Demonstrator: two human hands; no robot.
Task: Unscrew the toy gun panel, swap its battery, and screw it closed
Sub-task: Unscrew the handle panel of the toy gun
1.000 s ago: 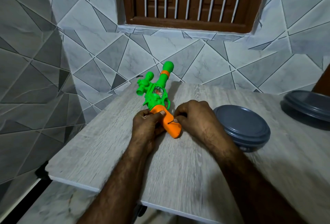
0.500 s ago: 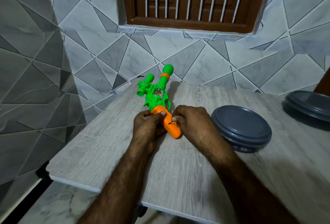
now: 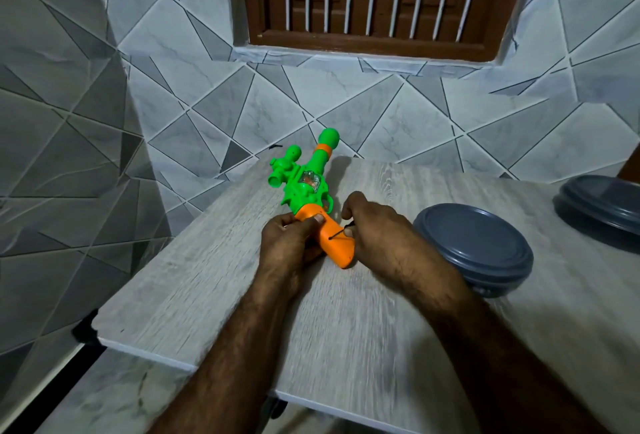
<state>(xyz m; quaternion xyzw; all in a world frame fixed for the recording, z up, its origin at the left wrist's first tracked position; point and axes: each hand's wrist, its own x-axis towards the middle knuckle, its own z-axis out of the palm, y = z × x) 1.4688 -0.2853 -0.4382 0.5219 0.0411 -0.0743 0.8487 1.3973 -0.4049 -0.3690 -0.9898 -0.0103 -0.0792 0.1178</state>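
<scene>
Toy gun (image 3: 304, 188) unmoved; left hand (image 3: 287, 243) still grips it, right hand (image 3: 377, 226) pinches screwdriver (image 3: 341, 233).

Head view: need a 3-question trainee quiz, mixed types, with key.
1. True or false: the gun lies on the table.
2. The right hand pinches: A) a thin dark tool B) a battery C) a coin.
3. Fill in: the left hand grips the gun's ___ handle.
Key: 1 true; 2 A; 3 orange.
</scene>
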